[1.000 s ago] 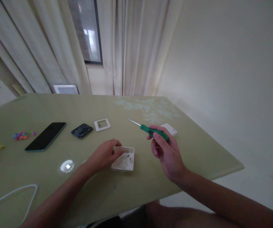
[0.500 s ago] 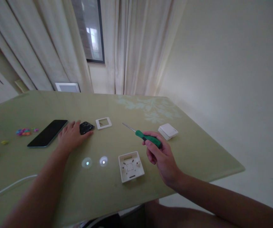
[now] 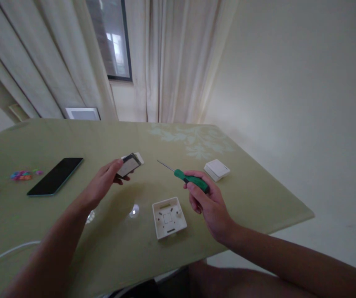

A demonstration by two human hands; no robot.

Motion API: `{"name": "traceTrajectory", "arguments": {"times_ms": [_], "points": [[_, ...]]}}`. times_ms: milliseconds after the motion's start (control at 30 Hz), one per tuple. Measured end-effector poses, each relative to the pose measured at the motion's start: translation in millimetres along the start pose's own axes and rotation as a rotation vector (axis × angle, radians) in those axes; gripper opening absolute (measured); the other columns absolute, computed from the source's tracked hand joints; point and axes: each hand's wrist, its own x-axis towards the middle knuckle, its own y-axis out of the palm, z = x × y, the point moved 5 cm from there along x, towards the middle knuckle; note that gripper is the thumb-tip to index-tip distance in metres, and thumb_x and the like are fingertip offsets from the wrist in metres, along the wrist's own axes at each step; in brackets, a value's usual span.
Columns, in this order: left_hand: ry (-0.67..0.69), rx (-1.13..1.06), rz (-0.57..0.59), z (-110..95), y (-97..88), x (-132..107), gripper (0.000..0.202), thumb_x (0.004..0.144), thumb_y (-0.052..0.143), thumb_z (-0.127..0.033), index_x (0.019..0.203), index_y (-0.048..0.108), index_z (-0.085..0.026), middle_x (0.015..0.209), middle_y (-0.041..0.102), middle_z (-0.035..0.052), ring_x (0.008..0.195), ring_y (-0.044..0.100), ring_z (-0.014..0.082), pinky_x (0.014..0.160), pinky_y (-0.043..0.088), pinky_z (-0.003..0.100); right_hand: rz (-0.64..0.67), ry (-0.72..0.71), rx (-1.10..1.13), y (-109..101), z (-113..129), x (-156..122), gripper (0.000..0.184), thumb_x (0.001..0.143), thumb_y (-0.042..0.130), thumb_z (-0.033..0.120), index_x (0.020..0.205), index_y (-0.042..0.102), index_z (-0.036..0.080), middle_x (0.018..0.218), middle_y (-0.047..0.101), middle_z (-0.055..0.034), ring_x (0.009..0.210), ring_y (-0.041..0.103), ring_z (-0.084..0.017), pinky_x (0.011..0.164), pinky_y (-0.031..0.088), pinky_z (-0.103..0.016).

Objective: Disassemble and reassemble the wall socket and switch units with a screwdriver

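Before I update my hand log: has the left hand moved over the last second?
Yes: judged against the black phone, the left hand has moved leftward and forward, closer to it.

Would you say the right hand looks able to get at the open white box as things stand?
Probably yes: the open white box lies near the right hand, with nothing visible between them, though that hand holds a green screwdriver.
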Motion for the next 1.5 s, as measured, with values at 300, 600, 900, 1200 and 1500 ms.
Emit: {"name": "traceTrajectory", "arguments": {"times_ms": [300,600,900,1200,1500], "points": [[-0.261,-0.585,0.220,-0.4,64.9,-24.2,0.060,0.076,0.092,-0.068,0.101,0.072,-0.016,0.079,0.075,0.0044,0.051,0.064,0.0131,0.044,0.051,0.021,0.007,-0.003,-0.042,0.3,-0.1,0.5,0.032,0.094,0.081,0.042,0.119,0.071,0.025,0.057,0.048,0.0097,0.050,0.038,-0.008,0.045,0.028,-0.022],[-0.078,-0.289,0.429,-12.3,75.7,-34.8,0.046,0.077,0.096,-0.055,0.098,0.082,-0.017,0.098,0.084,0.0084,0.086,0.077,0.0227,0.080,0.064,0.032,-0.010,0.005,-0.047,-0.6,0.0,0.9,0.032,0.094,0.080,0.042,0.119,0.071,0.025,0.057,0.047,0.0104,0.050,0.037,-0.008,0.045,0.028,-0.021],[0.140,0.053,0.582,-28.8,100.0,-58.4,0.043,0.104,0.064,-0.063,0.103,0.071,-0.020,0.091,0.075,0.0019,0.082,0.071,0.0206,0.070,0.056,0.030,-0.035,-0.002,-0.013,-5.1,-0.5,2.9,0.032,0.093,0.081,0.040,0.120,0.071,0.026,0.057,0.049,0.0101,0.051,0.037,-0.008,0.045,0.027,-0.022],[0.322,0.303,0.503,-31.9,117.3,-64.2,0.052,0.113,0.043,-0.057,0.081,0.062,-0.021,0.081,0.063,0.0020,0.080,0.061,0.0214,0.077,0.045,0.036,-0.018,0.036,-0.024,-5.5,-5.2,1.4,0.034,0.092,0.080,0.044,0.119,0.070,0.025,0.056,0.047,0.0101,0.050,0.035,-0.009,0.045,0.026,-0.023],[0.337,0.344,0.392,-27.9,124.3,-65.3,0.038,0.108,0.057,-0.054,0.092,0.073,-0.023,0.087,0.070,0.0045,0.088,0.061,0.0257,0.083,0.046,0.039,0.005,0.039,-0.018,-4.2,-5.6,2.4,0.035,0.093,0.079,0.045,0.119,0.069,0.025,0.056,0.047,0.0101,0.049,0.035,-0.010,0.045,0.026,-0.023]]}}
